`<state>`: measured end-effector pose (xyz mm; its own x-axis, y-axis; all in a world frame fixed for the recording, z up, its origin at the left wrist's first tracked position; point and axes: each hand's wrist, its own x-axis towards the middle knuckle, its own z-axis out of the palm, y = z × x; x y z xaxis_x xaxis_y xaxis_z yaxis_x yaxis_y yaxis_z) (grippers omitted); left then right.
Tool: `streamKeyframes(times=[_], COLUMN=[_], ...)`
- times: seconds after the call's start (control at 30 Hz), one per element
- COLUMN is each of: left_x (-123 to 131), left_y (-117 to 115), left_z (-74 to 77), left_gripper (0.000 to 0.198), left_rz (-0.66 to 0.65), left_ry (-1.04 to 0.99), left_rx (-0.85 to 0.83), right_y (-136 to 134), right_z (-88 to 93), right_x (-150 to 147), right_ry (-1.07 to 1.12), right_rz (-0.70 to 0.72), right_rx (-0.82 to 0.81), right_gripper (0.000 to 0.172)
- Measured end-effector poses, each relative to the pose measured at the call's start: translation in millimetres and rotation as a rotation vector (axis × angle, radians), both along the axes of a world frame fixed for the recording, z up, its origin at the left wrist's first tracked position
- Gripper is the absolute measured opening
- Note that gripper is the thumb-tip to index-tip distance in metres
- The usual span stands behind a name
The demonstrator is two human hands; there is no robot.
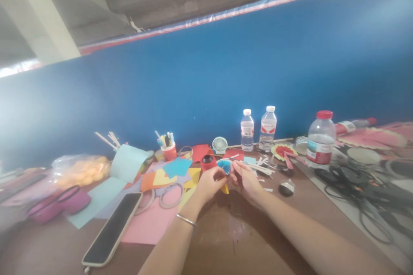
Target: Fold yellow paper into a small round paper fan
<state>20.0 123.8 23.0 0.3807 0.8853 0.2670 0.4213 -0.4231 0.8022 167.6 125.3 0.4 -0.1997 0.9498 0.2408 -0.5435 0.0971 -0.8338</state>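
My left hand (pixel 209 184) and my right hand (pixel 247 179) meet over the brown table (pixel 226 240), fingers pinched together. Between them I hold a small blue pleated paper fan (pixel 224 165) with a thin stick; a bit of yellow paper (pixel 225 189) shows below the fingers. A silver bracelet sits on my left wrist. A red cylinder with a black top (pixel 208 162) stands just behind my left hand.
Coloured paper sheets (pixel 151 219), tape rings (pixel 170 195), a phone (pixel 112 234) and a pink pouch (pixel 58 206) lie at left. A pen cup (pixel 169 150), small fan (pixel 220 144), three water bottles (pixel 320 139), paper strips (pixel 261 166) and black cables (pixel 361 193) sit behind and right. A blue wall rises beyond.
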Motion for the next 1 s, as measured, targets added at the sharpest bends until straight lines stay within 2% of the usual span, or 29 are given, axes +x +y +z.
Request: streamKeyframes(times=[0.13,0.23,0.6,0.83,1.0], left_x=[-2,-2,2,0,-1], left_y=[6,7,2,0,1], left_z=[-13.8,-18.8,-15.2,-16.1,-19.0], left_gripper=[0.013,0.017,0.031,0.024,0.026], left_rz=[0.018,-0.004,-0.182,-0.222,-0.237], left_ry=[-0.046,-0.089,-0.367,-0.241,-0.217], left_rx=[-0.028,-0.07,-0.4,-0.352,-0.367], right_y=[3,6,19,15,23], right_z=[-0.1,0.6,-2.3,3.5,1.8], right_x=[5,8,21,23,31], right_ry=[0.048,0.128,0.26,0.209,0.12], right_rz=[-0.04,-0.074,-0.117,-0.142,-0.286], right_rx=[-0.017,-0.07,-0.221,-0.251,-0.24], right_gripper=[0.025,0.023,0.019,0.018,0.014])
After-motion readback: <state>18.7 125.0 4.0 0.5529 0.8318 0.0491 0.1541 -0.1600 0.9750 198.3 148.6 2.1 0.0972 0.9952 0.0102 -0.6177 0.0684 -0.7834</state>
